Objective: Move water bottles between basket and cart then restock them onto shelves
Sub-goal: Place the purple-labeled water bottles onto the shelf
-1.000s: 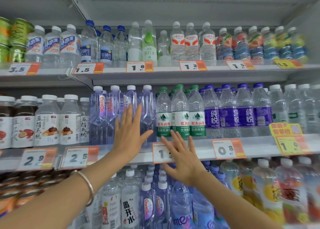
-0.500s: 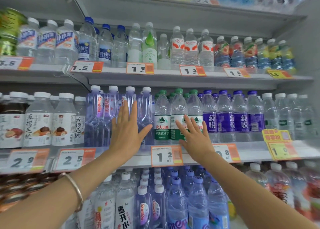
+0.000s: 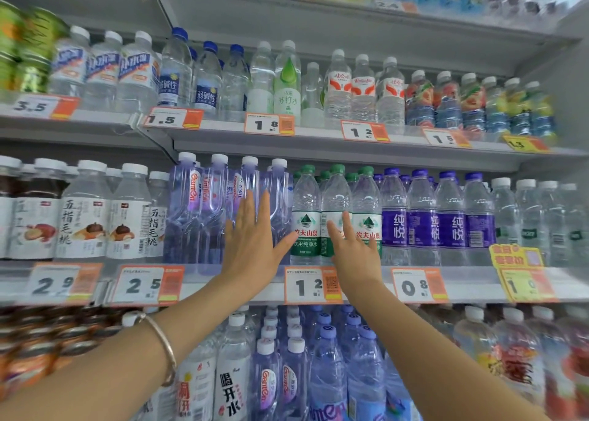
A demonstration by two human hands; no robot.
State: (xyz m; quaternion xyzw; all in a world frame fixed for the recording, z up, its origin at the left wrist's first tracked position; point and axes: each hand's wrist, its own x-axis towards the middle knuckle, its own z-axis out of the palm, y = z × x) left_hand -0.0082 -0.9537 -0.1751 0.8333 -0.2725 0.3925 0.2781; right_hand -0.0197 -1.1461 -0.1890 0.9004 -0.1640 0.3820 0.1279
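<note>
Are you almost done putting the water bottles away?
Nearly, it seems. The middle shelf looks full. Now the left hand presses flat on the purple bottles and the right hand reaches to the green-capped bottles. No basket or cart shows, so I cannot tell what is left.

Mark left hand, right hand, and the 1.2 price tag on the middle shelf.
left hand [image 3: 251, 242], head view, back of the hand.
right hand [image 3: 357, 256], head view, back of the hand.
1.2 price tag [image 3: 307, 287], head view, white face by the digits.
</note>
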